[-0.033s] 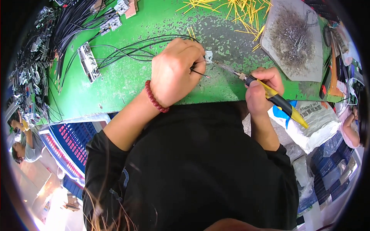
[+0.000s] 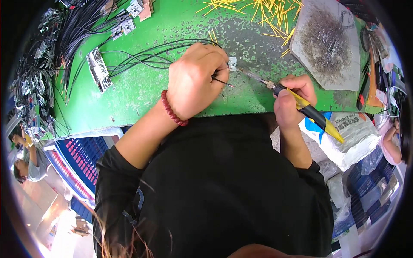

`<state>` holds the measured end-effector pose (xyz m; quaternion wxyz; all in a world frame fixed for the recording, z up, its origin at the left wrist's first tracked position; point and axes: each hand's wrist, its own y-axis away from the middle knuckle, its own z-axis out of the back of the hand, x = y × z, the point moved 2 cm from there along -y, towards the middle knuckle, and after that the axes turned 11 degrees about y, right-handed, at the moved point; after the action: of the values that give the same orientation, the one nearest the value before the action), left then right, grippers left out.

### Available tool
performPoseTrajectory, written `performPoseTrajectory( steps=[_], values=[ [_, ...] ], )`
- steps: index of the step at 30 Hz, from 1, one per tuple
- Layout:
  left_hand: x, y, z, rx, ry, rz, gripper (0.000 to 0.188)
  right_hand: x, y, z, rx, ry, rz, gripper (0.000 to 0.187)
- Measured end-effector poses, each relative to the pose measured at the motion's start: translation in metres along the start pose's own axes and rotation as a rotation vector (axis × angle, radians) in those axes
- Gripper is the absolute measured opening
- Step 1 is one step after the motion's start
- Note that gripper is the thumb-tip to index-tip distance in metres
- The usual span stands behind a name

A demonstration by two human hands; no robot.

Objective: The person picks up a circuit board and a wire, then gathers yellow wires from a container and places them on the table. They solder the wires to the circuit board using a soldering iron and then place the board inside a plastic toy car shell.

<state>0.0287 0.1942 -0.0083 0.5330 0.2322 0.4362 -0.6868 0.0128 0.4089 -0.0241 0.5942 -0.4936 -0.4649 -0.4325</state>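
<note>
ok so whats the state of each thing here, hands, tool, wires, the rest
left hand: closed, pinching a black wire on the green table
right hand: gripping the soldering iron
soldering iron: tilted, tip by the small metal part
black wires: loose, fanned out left of the hand
yellow sleeves: scattered
wire scraps: heaped on a grey sheet

Worn green bench top (image 2: 142, 92) showing grey scuffed patches, black wires (image 2: 142, 58) trailing far left, yellow-and-black soldering iron (image 2: 307, 109) lying in right hand (image 2: 292, 99), dark red bead bracelet (image 2: 172, 109) circling left wrist, yellow sticks (image 2: 258, 10) scattering far right, grey pad (image 2: 327, 43), black sleeves (image 2: 206, 189).
</note>
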Motion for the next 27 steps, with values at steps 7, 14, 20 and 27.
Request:
performPoseTrajectory(
  steps=[7, 14, 20, 27],
  values=[
    [0.0, 0.0, 0.006, 0.093, 0.092, 0.09, 0.011, 0.0, -0.001, 0.0, 0.027, -0.024, -0.005, 0.015],
    [-0.001, -0.001, 0.004, 0.096, 0.088, 0.121, 0.011, -0.001, -0.003, -0.001, 0.012, -0.015, 0.021, 0.012],
    [-0.001, 0.0, 0.002, 0.068, 0.051, 0.095, 0.011, 0.008, -0.005, -0.004, 0.116, 0.137, 0.001, 0.011],
    [0.0, -0.002, 0.0, 0.016, 0.005, 0.015, 0.01, 0.009, -0.006, -0.005, 0.11, 0.152, 0.02, 0.011]
  ],
)
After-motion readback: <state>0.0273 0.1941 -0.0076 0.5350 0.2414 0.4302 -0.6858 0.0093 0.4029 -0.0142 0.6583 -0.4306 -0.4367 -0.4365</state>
